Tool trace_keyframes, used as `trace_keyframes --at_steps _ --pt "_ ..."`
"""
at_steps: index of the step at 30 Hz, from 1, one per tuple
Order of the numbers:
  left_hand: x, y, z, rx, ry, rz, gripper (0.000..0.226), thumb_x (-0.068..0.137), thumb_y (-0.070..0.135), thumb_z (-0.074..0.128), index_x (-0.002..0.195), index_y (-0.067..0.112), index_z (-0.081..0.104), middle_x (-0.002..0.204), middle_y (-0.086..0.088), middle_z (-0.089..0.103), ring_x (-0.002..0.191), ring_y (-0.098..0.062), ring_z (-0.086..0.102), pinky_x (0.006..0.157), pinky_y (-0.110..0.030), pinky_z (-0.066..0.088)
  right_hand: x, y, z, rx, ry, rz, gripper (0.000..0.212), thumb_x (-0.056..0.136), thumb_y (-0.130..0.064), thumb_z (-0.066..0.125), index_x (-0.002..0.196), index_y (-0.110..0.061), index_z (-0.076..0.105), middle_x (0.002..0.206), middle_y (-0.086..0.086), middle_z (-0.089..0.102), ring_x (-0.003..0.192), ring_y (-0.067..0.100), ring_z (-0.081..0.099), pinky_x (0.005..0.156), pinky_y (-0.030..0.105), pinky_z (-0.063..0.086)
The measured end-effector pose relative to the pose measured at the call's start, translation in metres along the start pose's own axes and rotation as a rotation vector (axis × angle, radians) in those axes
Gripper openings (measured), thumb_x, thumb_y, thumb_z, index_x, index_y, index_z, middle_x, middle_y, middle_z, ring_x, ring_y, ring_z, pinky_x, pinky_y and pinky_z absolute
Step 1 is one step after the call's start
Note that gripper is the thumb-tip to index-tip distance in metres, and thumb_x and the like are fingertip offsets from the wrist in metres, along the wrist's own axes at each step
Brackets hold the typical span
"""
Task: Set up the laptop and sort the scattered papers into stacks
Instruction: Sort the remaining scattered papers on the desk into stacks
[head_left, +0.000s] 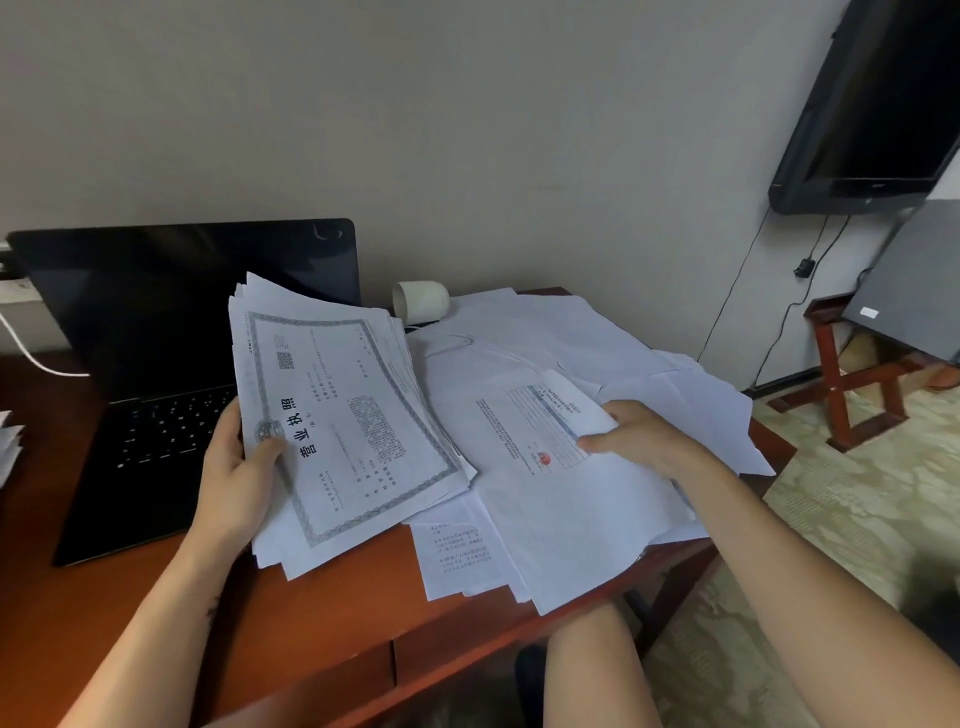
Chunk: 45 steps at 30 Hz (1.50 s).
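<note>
An open black laptop (156, 322) with a dark screen stands at the left of the wooden desk (332, 597). My left hand (236, 467) grips a thick stack of papers (353, 415), thumb on the top sheet, a bordered certificate. The stack is lifted and tilted over the laptop's right edge. Scattered white papers (561, 519) cover the desk's right half. My right hand (634, 436) pinches the corner of a printed sheet with a red stamp (540, 431), curling it up from the pile.
A white cup (422, 300) lies on its side behind the papers by the wall. A white cable (31, 358) runs left of the laptop. A dark TV (878, 114) hangs at the upper right. A red folding stand (857, 384) sits on the carpet.
</note>
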<state>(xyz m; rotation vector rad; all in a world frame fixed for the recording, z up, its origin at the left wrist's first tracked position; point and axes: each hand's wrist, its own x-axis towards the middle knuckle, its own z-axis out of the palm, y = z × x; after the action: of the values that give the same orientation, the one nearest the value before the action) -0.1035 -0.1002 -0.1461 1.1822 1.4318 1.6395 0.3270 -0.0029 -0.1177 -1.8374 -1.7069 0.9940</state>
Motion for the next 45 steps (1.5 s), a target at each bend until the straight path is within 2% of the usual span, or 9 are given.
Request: trace_keyframes --at_steps 8,13,18,24,31,34,38,41,45 --pt "0.002 -0.003 0.001 -0.080 0.005 -0.050 0.059 0.102 -0.008 0.045 0.133 0.041 0.058 0.136 0.005 0.066 0.125 -0.020 0.065 0.104 -0.052 0.052 -0.018 0.012 -0.021 0.518 0.219 0.020 0.029 0.096 -0.017 0.069 0.122 -0.011 0.058 0.111 0.005 0.069 0.089 0.022 0.069 0.064 0.032 0.055" --pt "0.004 -0.007 0.006 -0.180 0.012 -0.103 0.053 0.104 -0.008 0.043 0.146 0.022 0.051 0.138 -0.002 0.065 0.126 -0.026 0.064 0.107 -0.057 0.050 -0.024 0.013 -0.010 0.735 0.202 0.011 0.030 0.096 -0.024 0.070 0.124 -0.019 0.061 0.112 0.005 0.074 0.096 0.025 0.073 0.072 0.037 0.059" --pt "-0.007 -0.001 0.027 -0.238 -0.062 -0.158 0.043 0.105 -0.005 0.045 0.141 0.016 0.052 0.131 -0.008 0.069 0.115 -0.030 0.070 0.088 -0.044 0.058 -0.022 -0.012 0.015 0.792 0.060 -0.045 0.032 0.096 -0.024 0.069 0.128 -0.018 0.062 0.116 0.007 0.074 0.107 0.029 0.072 0.095 0.050 0.056" --pt "-0.010 -0.008 0.036 -0.125 -0.131 -0.155 0.040 0.098 0.007 0.055 0.135 0.022 0.055 0.128 -0.006 0.070 0.114 -0.028 0.071 0.099 -0.057 0.055 -0.014 -0.050 0.063 0.519 0.081 -0.155 0.026 0.093 -0.014 0.071 0.117 -0.009 0.061 0.116 0.011 0.073 0.104 0.026 0.071 0.090 0.042 0.056" --pt "-0.016 -0.007 0.039 0.049 -0.144 -0.074 0.035 0.109 0.019 0.048 0.143 0.027 0.051 0.133 0.007 0.064 0.120 -0.013 0.065 0.098 -0.036 0.055 -0.014 -0.083 0.105 0.306 0.076 -0.205 0.025 0.095 -0.007 0.047 0.119 -0.012 0.051 0.113 0.013 0.066 0.082 0.017 0.060 0.065 0.026 0.049" --pt "-0.016 -0.005 0.040 0.062 -0.134 -0.092 0.033 0.107 0.027 0.053 0.140 0.030 0.051 0.126 0.009 0.067 0.112 -0.011 0.069 0.083 -0.026 0.056 -0.010 -0.086 0.116 0.110 -0.005 -0.274 0.035 0.095 -0.015 0.048 0.128 -0.022 0.052 0.119 0.005 0.058 0.105 0.017 0.054 0.088 0.028 0.047" --pt "-0.017 -0.007 0.035 0.093 -0.164 -0.104 0.043 0.103 0.012 0.059 0.141 0.031 0.051 0.126 0.010 0.069 0.113 -0.013 0.071 0.089 -0.036 0.061 0.004 -0.079 0.113 -0.063 0.047 -0.286 0.022 0.099 -0.029 0.050 0.116 -0.039 0.058 0.123 0.000 0.048 0.121 0.024 0.035 0.110 0.035 0.029" --pt "-0.015 -0.005 0.031 0.089 -0.128 -0.095 0.047 0.104 0.010 0.058 0.144 0.033 0.050 0.130 0.010 0.068 0.117 -0.014 0.068 0.096 -0.043 0.059 0.024 -0.066 0.090 -0.181 0.208 -0.229 0.046 0.100 -0.032 0.055 0.145 -0.019 0.049 0.147 0.006 0.043 0.140 0.026 0.028 0.119 0.033 0.020" --pt "-0.012 -0.003 0.024 0.089 -0.064 -0.056 0.050 0.104 0.010 0.059 0.148 0.032 0.048 0.132 0.011 0.066 0.118 -0.013 0.066 0.093 -0.039 0.058 0.044 -0.050 0.058 -0.533 0.124 -0.063 0.100 0.084 -0.072 0.059 0.159 -0.018 0.019 0.165 0.008 0.017 0.154 0.025 0.006 0.124 0.039 0.011"
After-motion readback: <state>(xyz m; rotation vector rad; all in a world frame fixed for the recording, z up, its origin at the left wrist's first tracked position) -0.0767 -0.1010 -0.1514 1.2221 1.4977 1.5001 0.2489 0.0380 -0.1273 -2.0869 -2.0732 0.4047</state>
